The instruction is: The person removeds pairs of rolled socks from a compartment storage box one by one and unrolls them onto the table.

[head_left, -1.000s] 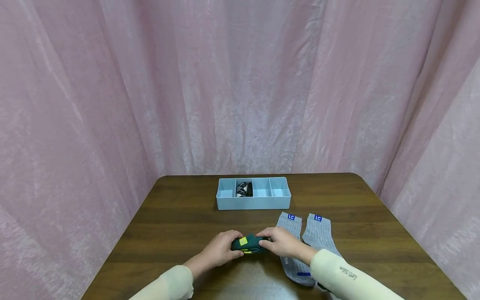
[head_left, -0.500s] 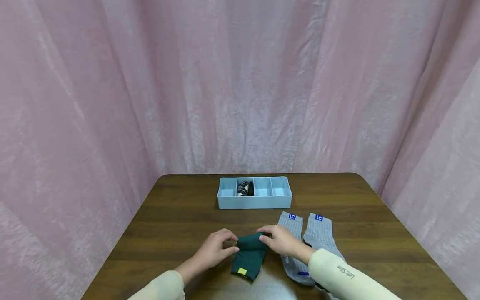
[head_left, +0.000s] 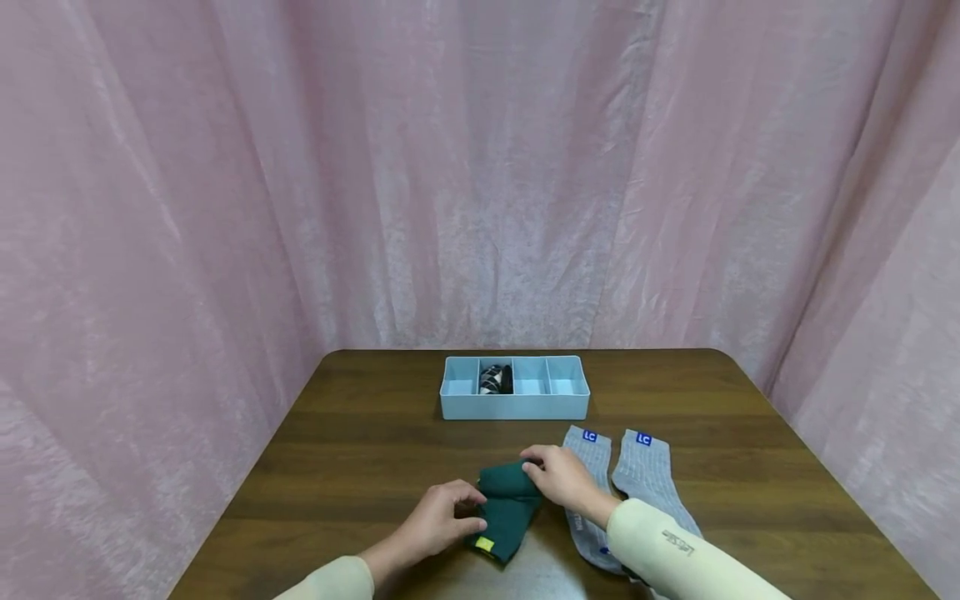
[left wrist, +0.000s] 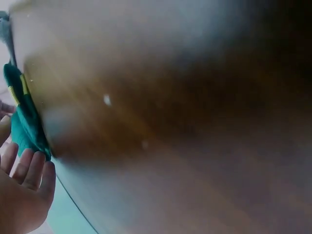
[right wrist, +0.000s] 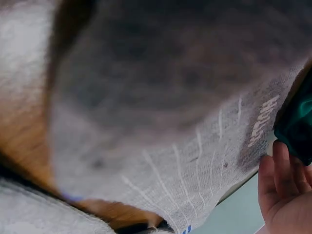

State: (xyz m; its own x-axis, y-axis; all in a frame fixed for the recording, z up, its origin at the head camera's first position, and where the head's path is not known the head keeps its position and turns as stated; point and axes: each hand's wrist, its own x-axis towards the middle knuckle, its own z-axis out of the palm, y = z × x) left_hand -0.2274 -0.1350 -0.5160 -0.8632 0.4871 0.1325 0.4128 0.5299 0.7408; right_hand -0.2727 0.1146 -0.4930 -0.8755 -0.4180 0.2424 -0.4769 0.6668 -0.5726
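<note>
Pinching the green fabric [head_left: 510, 517] is the right hand [head_left: 564, 480], the left hand [head_left: 441, 518] opposite with fingers spread.

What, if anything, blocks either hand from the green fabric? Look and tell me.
Nothing visible. In the head view, the left hand is at the left edge of the green fabric, the right hand at its far right corner. The grey socks lie to the right, not between.

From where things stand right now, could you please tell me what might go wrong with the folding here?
The green fabric could unroll at its left side, where the left hand's thumb and fingers stand apart rather than pinching it. The right sleeve crosses over the grey socks and might drag them askew.
</note>
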